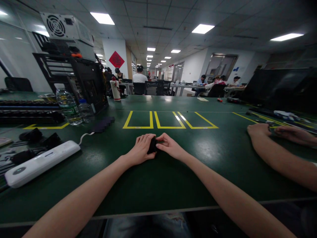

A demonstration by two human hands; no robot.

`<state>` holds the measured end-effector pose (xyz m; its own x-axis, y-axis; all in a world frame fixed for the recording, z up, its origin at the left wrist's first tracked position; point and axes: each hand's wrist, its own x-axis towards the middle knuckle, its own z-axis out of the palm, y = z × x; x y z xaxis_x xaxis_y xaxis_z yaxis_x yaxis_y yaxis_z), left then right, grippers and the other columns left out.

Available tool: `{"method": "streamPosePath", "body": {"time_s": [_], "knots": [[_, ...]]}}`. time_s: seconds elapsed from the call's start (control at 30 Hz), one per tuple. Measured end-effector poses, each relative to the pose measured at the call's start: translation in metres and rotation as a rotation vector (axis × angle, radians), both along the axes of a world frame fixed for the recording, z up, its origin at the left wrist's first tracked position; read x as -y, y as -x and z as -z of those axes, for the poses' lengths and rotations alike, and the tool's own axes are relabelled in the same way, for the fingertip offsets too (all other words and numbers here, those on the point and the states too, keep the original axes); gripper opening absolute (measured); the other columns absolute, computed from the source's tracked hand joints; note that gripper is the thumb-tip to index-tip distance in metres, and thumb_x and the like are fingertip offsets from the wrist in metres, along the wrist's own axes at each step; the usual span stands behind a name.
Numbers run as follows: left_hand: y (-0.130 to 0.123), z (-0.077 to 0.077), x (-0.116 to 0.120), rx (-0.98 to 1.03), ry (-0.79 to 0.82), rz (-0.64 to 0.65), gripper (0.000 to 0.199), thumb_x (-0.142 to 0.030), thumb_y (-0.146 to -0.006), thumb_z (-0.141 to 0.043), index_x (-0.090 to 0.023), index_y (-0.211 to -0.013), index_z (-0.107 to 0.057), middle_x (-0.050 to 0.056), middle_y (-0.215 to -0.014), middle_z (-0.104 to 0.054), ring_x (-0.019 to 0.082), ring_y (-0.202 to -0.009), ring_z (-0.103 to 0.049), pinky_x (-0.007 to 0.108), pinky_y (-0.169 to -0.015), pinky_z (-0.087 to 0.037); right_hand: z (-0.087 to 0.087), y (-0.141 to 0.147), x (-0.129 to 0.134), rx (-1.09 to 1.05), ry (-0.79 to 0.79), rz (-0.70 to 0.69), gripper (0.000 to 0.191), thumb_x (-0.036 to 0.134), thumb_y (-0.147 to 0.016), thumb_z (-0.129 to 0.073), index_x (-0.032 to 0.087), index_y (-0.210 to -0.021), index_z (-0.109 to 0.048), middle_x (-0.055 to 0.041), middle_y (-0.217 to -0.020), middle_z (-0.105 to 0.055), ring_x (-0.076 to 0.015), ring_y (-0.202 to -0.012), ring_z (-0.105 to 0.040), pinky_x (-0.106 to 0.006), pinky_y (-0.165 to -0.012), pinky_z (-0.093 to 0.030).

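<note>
Near the middle of the green table (198,185), a small black object (152,145) with a blocky shape sits in my left hand (140,150). The fingers curl over its top and far side, and the thumb lies along its near side. They cover most of it, so its kind does not show. At its right edge is my right hand (168,145), thumb and forefinger brought together in a pinch against or just beside it. Whatever lies between those fingertips is too small or hidden to make out. Both hands rest low, close to the tabletop.
Yellow tape outlines (170,127) mark the table beyond my hands. At left are a white power strip (44,162), a water bottle (66,105) and a black computer frame (86,79). Another person's hands (260,130) work at right, near a dark monitor (282,86).
</note>
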<state>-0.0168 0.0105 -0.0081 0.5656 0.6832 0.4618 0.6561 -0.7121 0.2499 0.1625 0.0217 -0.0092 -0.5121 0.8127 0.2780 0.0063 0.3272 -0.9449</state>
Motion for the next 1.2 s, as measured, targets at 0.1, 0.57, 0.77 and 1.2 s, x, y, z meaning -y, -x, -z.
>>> {"method": "streamPosePath", "body": {"time_s": [0.1,0.57,0.77,1.2], "knots": [[0.0002,-0.0013,0.0009,-0.003,0.006,0.0,0.058,-0.03,-0.069,-0.055,-0.02,-0.118,-0.026,0.008,-0.114,-0.039,0.025,-0.104,-0.038,0.042,-0.088,-0.029,0.0008,0.0014,-0.0018,-0.012,-0.004,0.018,0.018,0.025,-0.071,-0.056,0.019,-0.086,-0.048,0.0001,-0.087,-0.05,-0.0126,-0.087,-0.053,-0.033,-0.084,-0.042],[0.0003,0.0003,-0.0002,0.008,0.009,0.005,0.058,-0.03,-0.069,-0.055,-0.022,-0.119,-0.026,0.008,-0.114,-0.04,0.025,-0.105,-0.038,0.044,-0.089,-0.028,-0.0028,-0.0013,0.0033,0.0,0.021,-0.014,0.025,0.022,-0.068,-0.06,0.02,-0.088,-0.044,-0.0009,-0.096,-0.049,-0.0132,-0.094,-0.052,-0.034,-0.086,-0.042],[-0.0008,-0.0001,0.0001,0.0,0.003,0.002,0.058,-0.03,-0.069,-0.055,-0.021,-0.119,-0.026,0.008,-0.114,-0.04,0.025,-0.105,-0.038,0.043,-0.09,-0.028,0.0002,0.0012,-0.0017,-0.002,0.01,0.03,0.025,0.023,-0.069,-0.059,0.019,-0.091,-0.046,-0.0015,-0.093,-0.051,-0.0135,-0.093,-0.052,-0.034,-0.087,-0.041],[-0.0005,0.0005,-0.0008,0.01,-0.005,0.009,0.058,-0.029,-0.069,-0.055,-0.021,-0.118,-0.026,0.008,-0.114,-0.04,0.024,-0.107,-0.038,0.043,-0.091,-0.027,0.0005,0.0004,0.0003,-0.011,0.002,0.001,0.021,0.025,-0.07,-0.058,0.019,-0.086,-0.046,0.0,-0.089,-0.049,-0.0128,-0.089,-0.052,-0.033,-0.085,-0.042]]}}
